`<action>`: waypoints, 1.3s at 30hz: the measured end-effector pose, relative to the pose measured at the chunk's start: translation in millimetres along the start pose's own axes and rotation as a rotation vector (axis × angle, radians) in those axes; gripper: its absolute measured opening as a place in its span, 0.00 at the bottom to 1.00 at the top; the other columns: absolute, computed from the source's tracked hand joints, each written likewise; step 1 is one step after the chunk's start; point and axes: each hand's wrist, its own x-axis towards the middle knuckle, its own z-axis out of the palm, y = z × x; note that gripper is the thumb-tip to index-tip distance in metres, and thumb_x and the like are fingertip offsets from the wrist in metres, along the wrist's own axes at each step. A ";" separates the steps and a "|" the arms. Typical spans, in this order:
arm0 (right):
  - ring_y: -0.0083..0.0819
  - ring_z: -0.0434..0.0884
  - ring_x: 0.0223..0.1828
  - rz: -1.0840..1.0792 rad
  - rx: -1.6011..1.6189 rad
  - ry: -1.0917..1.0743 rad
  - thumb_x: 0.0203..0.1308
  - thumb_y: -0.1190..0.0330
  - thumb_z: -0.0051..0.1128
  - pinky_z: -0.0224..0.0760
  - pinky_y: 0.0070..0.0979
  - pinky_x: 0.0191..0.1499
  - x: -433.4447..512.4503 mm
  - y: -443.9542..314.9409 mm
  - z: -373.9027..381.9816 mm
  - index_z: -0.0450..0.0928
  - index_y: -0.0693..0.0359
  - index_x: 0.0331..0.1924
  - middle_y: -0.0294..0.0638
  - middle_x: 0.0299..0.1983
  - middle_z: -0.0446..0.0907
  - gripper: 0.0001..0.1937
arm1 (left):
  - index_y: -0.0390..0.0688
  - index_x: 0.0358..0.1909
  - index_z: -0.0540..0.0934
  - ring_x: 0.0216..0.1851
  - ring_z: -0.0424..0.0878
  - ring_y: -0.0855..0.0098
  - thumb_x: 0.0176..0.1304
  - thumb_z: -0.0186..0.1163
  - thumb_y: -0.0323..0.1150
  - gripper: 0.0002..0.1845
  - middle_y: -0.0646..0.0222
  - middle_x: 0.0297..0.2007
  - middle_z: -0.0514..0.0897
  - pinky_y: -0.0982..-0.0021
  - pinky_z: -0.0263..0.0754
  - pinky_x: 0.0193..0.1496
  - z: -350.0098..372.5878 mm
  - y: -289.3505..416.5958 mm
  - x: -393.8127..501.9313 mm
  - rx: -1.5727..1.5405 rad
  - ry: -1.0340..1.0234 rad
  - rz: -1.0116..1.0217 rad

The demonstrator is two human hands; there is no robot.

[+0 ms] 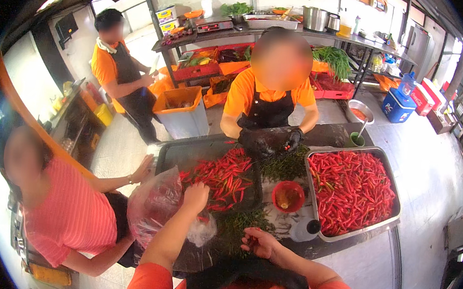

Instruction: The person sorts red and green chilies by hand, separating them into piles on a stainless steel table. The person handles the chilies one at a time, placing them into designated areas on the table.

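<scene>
My left hand [196, 197] reaches over the near edge of a loose pile of red chili peppers [227, 170]. The pile lies in a black tray [169, 152]; whether my fingers grip a chili is hidden. Over the near side of the table, my right hand [263, 243] is palm up with its fingers curled around a few red chilies [252, 239]. Green chili stems [243, 227] are heaped between my hands and in front of the tray. A clear plastic bag [155, 207] with red contents stands by my left forearm.
A metal tray [398, 210] heaped with red chilies stands at right. Near it are a red bowl [289, 183], a clear bottle with a black cap [303, 230] and a green cup [356, 140]. A gloved co-worker [273, 107] faces me; another person [75, 205] stands left.
</scene>
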 end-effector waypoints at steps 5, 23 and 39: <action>0.29 0.80 0.34 0.056 0.026 -0.009 0.68 0.62 0.54 0.80 0.37 0.43 6.2 1.3 -7.6 0.76 0.57 0.40 0.32 0.27 0.75 0.08 | 0.43 0.33 0.79 0.37 0.81 0.54 0.61 0.56 0.37 0.08 0.60 0.33 0.82 0.55 0.76 0.39 -54.3 43.4 -19.4 -0.440 0.155 -0.102; 0.21 0.75 0.30 -0.135 -0.259 0.074 0.66 0.56 0.57 0.66 0.22 0.30 -5.4 8.5 0.2 0.75 0.53 0.42 0.29 0.32 0.77 0.11 | 0.44 0.33 0.83 0.49 0.76 0.58 0.54 0.67 0.33 0.06 0.62 0.42 0.78 0.59 0.71 0.53 -56.8 131.7 -102.9 -1.067 0.056 0.047; 0.29 0.80 0.37 -0.146 -0.084 0.044 0.66 0.68 0.55 0.80 0.38 0.38 -12.6 -2.7 17.7 0.69 0.54 0.35 0.33 0.30 0.74 0.06 | 0.47 0.41 0.83 0.47 0.78 0.58 0.57 0.62 0.33 0.10 0.66 0.43 0.80 0.59 0.74 0.49 -6.2 11.7 0.2 -0.438 0.075 -0.323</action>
